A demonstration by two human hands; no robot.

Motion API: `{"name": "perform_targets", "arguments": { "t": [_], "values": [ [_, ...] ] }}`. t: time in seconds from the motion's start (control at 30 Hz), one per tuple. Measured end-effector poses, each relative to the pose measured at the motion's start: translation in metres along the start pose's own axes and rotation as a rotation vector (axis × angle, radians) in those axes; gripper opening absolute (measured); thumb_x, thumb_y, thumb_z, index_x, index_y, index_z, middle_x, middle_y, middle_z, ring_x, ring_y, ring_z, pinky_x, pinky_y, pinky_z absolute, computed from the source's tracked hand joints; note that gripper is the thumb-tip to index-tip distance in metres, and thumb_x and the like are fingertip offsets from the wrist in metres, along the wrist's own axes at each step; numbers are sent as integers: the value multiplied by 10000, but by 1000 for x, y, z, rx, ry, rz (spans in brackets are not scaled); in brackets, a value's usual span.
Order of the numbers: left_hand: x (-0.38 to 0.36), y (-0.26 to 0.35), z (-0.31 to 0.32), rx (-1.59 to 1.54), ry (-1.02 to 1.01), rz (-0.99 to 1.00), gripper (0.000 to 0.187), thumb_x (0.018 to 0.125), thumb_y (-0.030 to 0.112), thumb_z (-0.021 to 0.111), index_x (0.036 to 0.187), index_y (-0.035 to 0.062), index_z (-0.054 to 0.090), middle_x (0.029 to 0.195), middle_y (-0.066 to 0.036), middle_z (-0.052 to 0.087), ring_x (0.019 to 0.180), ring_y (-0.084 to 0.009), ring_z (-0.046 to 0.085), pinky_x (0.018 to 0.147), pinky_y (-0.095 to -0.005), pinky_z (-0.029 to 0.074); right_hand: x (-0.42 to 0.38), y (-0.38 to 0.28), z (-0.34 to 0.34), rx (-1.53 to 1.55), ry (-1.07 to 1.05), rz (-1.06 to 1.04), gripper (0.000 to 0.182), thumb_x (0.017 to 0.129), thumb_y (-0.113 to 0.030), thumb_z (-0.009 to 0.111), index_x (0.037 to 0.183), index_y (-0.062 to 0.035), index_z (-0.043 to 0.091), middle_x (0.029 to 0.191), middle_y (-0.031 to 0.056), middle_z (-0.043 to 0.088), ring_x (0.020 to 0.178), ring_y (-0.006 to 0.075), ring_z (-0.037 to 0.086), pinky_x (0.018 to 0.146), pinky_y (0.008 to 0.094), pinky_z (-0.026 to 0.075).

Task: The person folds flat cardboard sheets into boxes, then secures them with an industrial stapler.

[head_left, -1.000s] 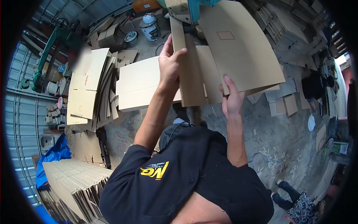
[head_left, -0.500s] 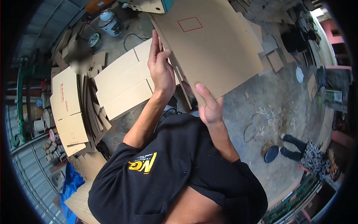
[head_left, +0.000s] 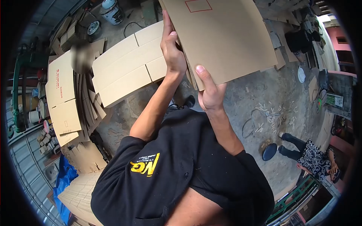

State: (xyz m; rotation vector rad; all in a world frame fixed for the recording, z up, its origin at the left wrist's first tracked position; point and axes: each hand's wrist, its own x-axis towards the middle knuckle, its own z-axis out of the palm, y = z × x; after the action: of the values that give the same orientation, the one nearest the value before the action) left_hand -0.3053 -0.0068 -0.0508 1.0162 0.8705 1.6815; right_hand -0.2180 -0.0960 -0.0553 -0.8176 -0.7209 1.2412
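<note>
A stack of flattened cardboard boxes (head_left: 230,41) with a red rectangle printed on top is in front of me at the upper middle. My right hand (head_left: 212,92) grips its near corner, thumb on the top face and fingers hidden underneath. Against the left edge of the stack, my left hand (head_left: 174,52) lies with its fingers stretched out straight and its palm towards the cardboard. Layered edges show between the two hands. Below and left of the stack is a pale flattened carton (head_left: 124,66) with slots cut in it.
A pile of flattened cartons with red print (head_left: 62,83) stands at the left. White paint buckets (head_left: 111,13) are at the upper left. At the right, a person (head_left: 315,160) is near a dark round stool (head_left: 269,151). Scraps (head_left: 269,118) litter the concrete floor.
Both hands and the cardboard stack have moved up and slightly right in view. The lower sheet's edge, hanging apart before, now sits close to the stack. The machine part at the top has left view.
</note>
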Motion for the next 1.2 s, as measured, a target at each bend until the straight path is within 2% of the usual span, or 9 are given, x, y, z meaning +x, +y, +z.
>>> {"name": "perform_targets", "arguments": {
  "t": [0.2,0.3,0.53,0.6,0.63,0.73,0.9,0.97,1.2],
  "values": [
    [-7,2,11,-82,-5,34,650,961,217,267,1583,45,191,1568,-127,365,1320,-217,477,1083,-333,396,1,-8,-2,37,34,-17,485,860,54,654,1312,23,482,1202,110,574,1097,187,592,959,324,498],
    [-10,6,13,-34,6,33,646,962,211,268,1579,33,192,1587,-136,331,1386,-239,416,1134,-354,347,3,-10,1,20,58,-52,390,871,9,690,1232,52,551,1167,112,608,1047,174,613,930,307,497],
    [-10,2,12,-6,29,96,640,954,177,263,1569,7,208,1583,-154,332,1383,-225,408,1137,-335,331,4,-13,0,-9,65,-66,393,869,17,685,1235,60,548,1174,115,608,1056,179,613,939,309,494],
    [-5,0,6,-18,-3,114,662,919,132,279,1548,-62,208,1575,-220,325,1414,-270,374,1166,-346,288,5,-13,0,-5,53,-64,393,869,21,681,1235,60,546,1176,115,606,1057,178,612,942,309,493],
    [-9,6,15,-26,48,72,656,929,135,262,1565,-14,209,1552,-169,370,1313,-195,455,1099,-299,356,5,-14,-1,-27,59,-59,392,870,20,678,1236,61,544,1177,114,603,1056,179,610,944,312,490],
    [-10,8,16,-58,43,40,664,919,126,267,1563,-26,203,1546,-180,375,1314,-202,457,1102,-305,355,4,-13,-4,-60,56,-62,390,873,17,674,1237,62,542,1180,115,598,1061,182,604,952,317,483],
    [-10,8,15,-107,19,59,671,916,121,279,1561,-40,184,1587,-200,310,1435,-255,353,1164,-331,286,-1,-12,-5,-80,53,-68,385,876,14,670,1235,64,541,1188,113,594,1081,187,592,972,322,467],
    [-11,8,14,-78,19,72,668,920,125,280,1559,-44,186,1592,-202,301,1438,-258,346,1172,-334,270,-3,-11,-5,-84,75,-19,459,872,49,621,1311,33,488,1227,105,571,1124,188,576,1002,327,458],
    [-12,15,15,-11,17,73,659,935,140,284,1561,-39,180,1615,-203,251,1482,-271,275,1199,-339,215,-3,-11,-5,-81,64,-42,472,880,38,613,1332,33,473,1257,112,558,1146,201,567,1011,341,456]
  ]
}}
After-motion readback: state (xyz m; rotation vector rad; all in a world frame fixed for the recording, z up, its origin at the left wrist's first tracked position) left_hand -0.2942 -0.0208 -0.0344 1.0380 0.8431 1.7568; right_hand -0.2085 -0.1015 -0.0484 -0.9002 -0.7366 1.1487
